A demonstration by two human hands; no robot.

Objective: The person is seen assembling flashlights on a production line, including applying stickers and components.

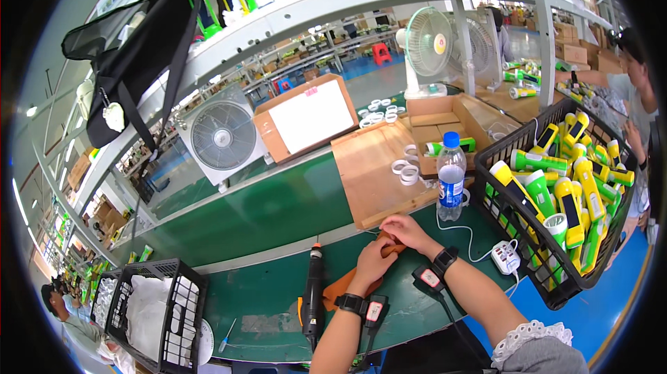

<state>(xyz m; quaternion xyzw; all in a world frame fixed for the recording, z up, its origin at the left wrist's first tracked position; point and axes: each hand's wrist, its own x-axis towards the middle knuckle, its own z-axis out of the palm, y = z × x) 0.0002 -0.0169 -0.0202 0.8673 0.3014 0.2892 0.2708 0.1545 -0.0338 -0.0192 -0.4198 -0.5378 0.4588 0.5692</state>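
Note:
Near the middle of the green workbench (264,297), both hands are closed on an orange-brown floppy piece (354,283) that looks like cloth or leather. My left hand (374,263) grips its upper part, with fingers curled in. Beside it, my right hand (411,233) pinches the same piece at its far end; the fingertips partly hide the hold. The lower part of the piece spreads on the bench behind my left wrist. A black electric screwdriver (315,297) lies left of my left forearm, its tip pointing away.
At right stands a black crate (549,297) heaped with yellow and green flashlights (570,200). A water bottle (451,186) stands beyond my right hand, near white rings (408,174) and a white power strip (506,257). A small screwdriver (227,336) and another black crate (167,318) are at left.

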